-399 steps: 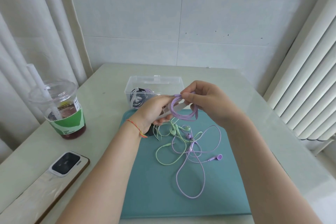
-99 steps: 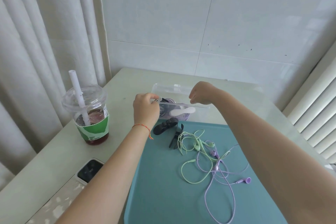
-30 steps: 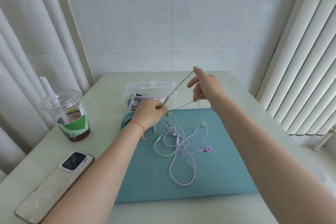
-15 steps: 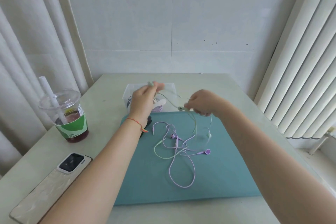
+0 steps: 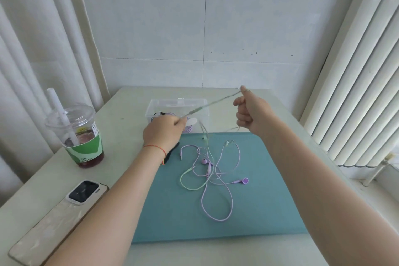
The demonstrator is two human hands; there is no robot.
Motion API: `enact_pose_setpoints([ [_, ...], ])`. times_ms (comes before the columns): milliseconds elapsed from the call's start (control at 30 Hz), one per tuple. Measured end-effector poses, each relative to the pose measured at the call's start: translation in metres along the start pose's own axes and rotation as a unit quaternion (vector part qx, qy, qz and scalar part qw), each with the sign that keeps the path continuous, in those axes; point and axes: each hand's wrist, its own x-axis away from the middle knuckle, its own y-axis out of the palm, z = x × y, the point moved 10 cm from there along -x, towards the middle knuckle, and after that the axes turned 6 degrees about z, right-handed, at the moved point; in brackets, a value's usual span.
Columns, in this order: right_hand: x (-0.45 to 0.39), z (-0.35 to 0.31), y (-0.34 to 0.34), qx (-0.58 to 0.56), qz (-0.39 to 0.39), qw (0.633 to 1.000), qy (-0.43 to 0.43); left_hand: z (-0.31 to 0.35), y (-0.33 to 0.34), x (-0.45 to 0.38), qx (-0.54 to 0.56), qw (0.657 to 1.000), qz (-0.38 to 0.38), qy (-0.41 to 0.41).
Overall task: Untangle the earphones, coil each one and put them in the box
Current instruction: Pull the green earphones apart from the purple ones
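Observation:
A green earphone cable (image 5: 190, 187) and a purple earphone cable (image 5: 217, 218) lie tangled on the teal mat (image 5: 259, 211). My left hand (image 5: 163, 134) pinches the green cable just in front of the clear box (image 5: 151, 107). My right hand (image 5: 250, 112) is raised to the right of the box, with the green cable looped over its lifted finger. A stretch of green cable runs taut between both hands, and its earbuds dangle above the mat. Coiled earphones, purple and dark, lie inside the box.
A plastic cup (image 5: 79, 136) of dark drink with a straw stands at the left. A phone (image 5: 58, 216) lies near the table's front left. A dark item (image 5: 172, 153) is partly hidden under my left wrist. Window blinds (image 5: 356, 93) line the right side.
My right hand has risen and moved right, pulling the green cable taut again. My left hand has dropped a little toward the mat. More of the green cable is off the mat.

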Motion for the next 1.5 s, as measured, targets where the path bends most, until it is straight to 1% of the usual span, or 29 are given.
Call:
enact_pose_setpoints([
  [67,0.002,-0.017,-0.006,0.125,0.048,0.988,-0.075,-0.001,0.002,0.002,-0.084,0.996,0.01,0.01],
  [100,0.003,-0.029,-0.011,0.21,0.086,0.965,-0.131,-0.004,0.002,0.002,-0.115,0.993,0.013,0.009],
  [133,0.007,-0.041,-0.014,0.299,0.123,0.927,-0.191,-0.008,0.001,0.002,-0.135,0.991,0.013,0.004],
  [167,0.01,-0.05,-0.012,0.375,0.138,0.885,-0.239,-0.012,-0.001,0.001,-0.138,0.99,0.014,-0.005],
  [200,0.01,-0.051,-0.008,0.431,0.127,0.855,-0.258,-0.015,-0.002,0.001,-0.12,0.993,0.012,-0.013],
  [233,0.01,-0.047,-0.002,0.472,0.095,0.838,-0.257,-0.017,0.0,0.0,-0.082,0.996,0.006,-0.021],
  [300,0.006,-0.029,0.008,0.543,0.022,0.809,-0.223,-0.016,0.003,-0.001,0.031,0.999,-0.008,-0.039],
  [333,0.005,-0.022,0.01,0.567,0.004,0.796,-0.212,-0.014,0.002,0.0,0.09,0.995,-0.011,-0.052],
  [367,0.005,-0.02,0.011,0.574,0.002,0.792,-0.208,-0.012,0.002,0.0,0.151,0.986,-0.01,-0.071],
  [400,0.006,-0.019,0.01,0.562,0.005,0.802,-0.204,-0.011,0.0,0.001,0.209,0.973,-0.006,-0.093],
  [467,0.004,-0.019,0.007,0.484,0.008,0.855,-0.188,-0.011,-0.008,0.0,0.275,0.954,0.016,-0.122],
  [533,0.002,-0.018,0.001,0.386,0.013,0.908,-0.163,-0.011,-0.008,-0.002,0.277,0.952,0.007,-0.127],
  [600,0.005,-0.017,0.001,0.326,0.01,0.935,-0.142,-0.01,0.002,-0.004,0.238,0.965,-0.029,-0.111],
  [667,0.009,-0.016,0.006,0.322,-0.006,0.937,-0.134,-0.004,0.011,-0.003,0.213,0.971,-0.06,-0.09],
  [733,0.014,-0.02,0.016,0.343,-0.024,0.928,-0.146,0.008,0.02,0.002,0.264,0.957,-0.085,-0.082],
  [767,0.017,-0.022,0.022,0.329,-0.042,0.932,-0.149,0.015,0.025,0.005,0.293,0.947,-0.102,-0.08],
  [800,0.021,-0.025,0.029,0.291,-0.067,0.943,-0.149,0.024,0.027,0.009,0.314,0.939,-0.119,-0.075],
  [867,0.029,-0.033,0.044,0.147,-0.129,0.97,-0.142,0.038,0.036,0.017,0.33,0.928,-0.166,-0.059],
  [933,0.035,-0.046,0.052,0.001,-0.174,0.975,-0.142,0.046,0.045,0.026,0.296,0.93,-0.213,-0.047],
  [967,0.036,-0.052,0.052,-0.013,-0.171,0.972,-0.159,0.046,0.05,0.029,0.27,0.935,-0.226,-0.047],
  [1067,0.033,-0.062,0.043,0.134,-0.08,0.958,-0.24,0.036,0.056,0.029,0.233,0.948,-0.204,-0.073],
  [1100,0.032,-0.061,0.04,0.158,-0.067,0.956,-0.239,0.03,0.057,0.027,0.212,0.956,-0.188,-0.078],
  [1200,0.028,-0.052,0.033,0.171,-0.074,0.962,-0.198,0.016,0.058,0.025,0.142,0.972,-0.169,-0.082],
  [1267,0.023,-0.051,0.023,0.206,-0.043,0.958,-0.193,0.01,0.058,0.025,0.111,0.974,-0.177,-0.085],
  [1300,0.019,-0.051,0.016,0.23,-0.012,0.953,-0.195,0.007,0.057,0.024,0.102,0.975,-0.174,-0.088],
  [1333,0.015,-0.051,0.008,0.268,0.028,0.942,-0.201,0.004,0.055,0.023,0.097,0.977,-0.166,-0.095],
  [1400,0.008,-0.051,-0.005,0.373,0.095,0.897,-0.217,-0.002,0.047,0.017,0.122,0.977,-0.125,-0.119],
  [1433,0.005,-0.048,-0.008,0.421,0.11,0.874,-0.216,-0.005,0.044,0.014,0.157,0.973,-0.102,-0.136],
  [1500,0.004,-0.04,-0.013,0.503,0.124,0.833,-0.194,-0.006,0.041,0.013,0.267,0.944,-0.083,-0.176],
])
